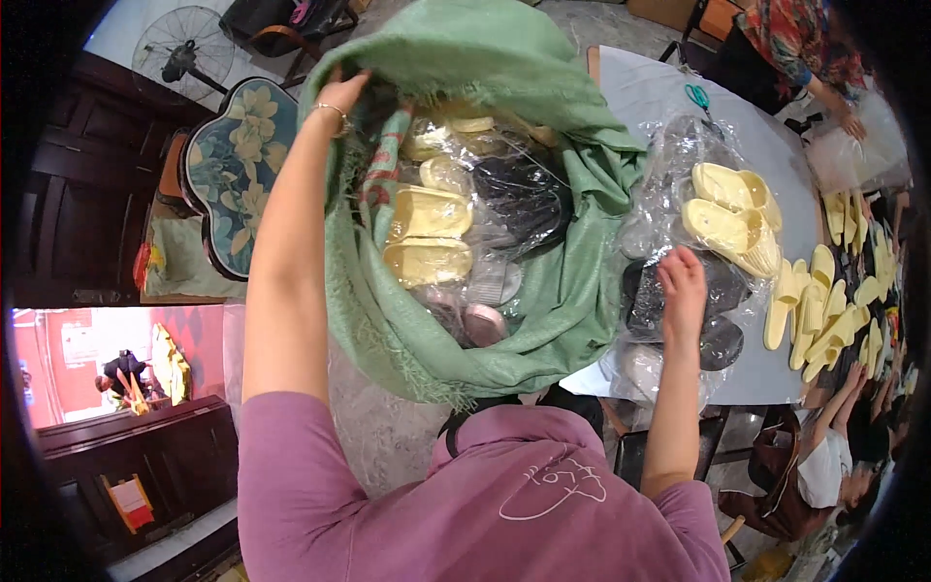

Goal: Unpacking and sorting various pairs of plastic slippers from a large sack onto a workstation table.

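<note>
A large green woven sack (456, 364) stands with its mouth wide, in front of me. Inside lie yellow slippers (427, 238), black slippers (519, 199) and a pinkish slipper (483, 325), wrapped in clear plastic. My left hand (344, 94) grips the sack's rim at its far left, part of its fingers hidden by the folds. At the table's near side, my right hand (683, 286) hovers over or touches dark slippers (718, 286) in clear bags; contact is hard to tell. Its fingers are slightly bent, with nothing seen in them. Bagged yellow slippers (732, 213) lie just beyond.
The grey-topped table (776, 378) adjoins the sack's right side. Teal scissors (698, 97) lie at its far part. Loose yellow slippers (834, 315) are heaped at right, near other people. Someone in a patterned top (795, 44) handles clear plastic. A flowered stool (242, 175) stands left.
</note>
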`<action>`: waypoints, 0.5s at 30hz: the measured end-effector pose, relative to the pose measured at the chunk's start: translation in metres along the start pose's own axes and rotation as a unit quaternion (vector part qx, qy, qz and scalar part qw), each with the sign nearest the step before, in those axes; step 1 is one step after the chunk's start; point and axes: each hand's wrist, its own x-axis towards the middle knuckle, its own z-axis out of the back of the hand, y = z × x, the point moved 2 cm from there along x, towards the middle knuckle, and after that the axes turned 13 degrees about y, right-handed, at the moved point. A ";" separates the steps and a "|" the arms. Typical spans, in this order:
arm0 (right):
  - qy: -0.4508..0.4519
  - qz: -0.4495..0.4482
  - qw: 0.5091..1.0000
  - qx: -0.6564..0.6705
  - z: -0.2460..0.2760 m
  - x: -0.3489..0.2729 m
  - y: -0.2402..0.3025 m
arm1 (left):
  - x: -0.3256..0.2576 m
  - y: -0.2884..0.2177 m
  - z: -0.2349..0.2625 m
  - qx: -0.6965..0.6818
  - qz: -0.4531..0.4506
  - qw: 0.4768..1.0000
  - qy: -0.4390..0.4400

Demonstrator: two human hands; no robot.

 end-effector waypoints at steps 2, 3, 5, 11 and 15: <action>0.082 -0.002 0.989 -0.119 -0.056 0.000 -0.020 | -0.004 0.023 0.041 0.166 -0.066 0.979 -0.102; 0.124 -0.008 0.980 -0.158 -0.082 0.005 -0.031 | -0.012 0.022 0.022 0.263 -0.026 0.963 -0.047; 0.173 -0.025 0.959 -0.223 -0.133 0.025 -0.070 | -0.054 0.053 -0.031 0.391 -0.299 0.867 -0.079; 0.188 -0.006 0.879 -0.439 -0.248 0.071 -0.178 | -0.153 0.093 -0.016 0.660 -0.120 0.729 0.138; 0.180 0.050 0.874 -0.449 -0.266 0.031 -0.180 | -0.167 0.137 0.063 0.686 0.016 0.713 0.142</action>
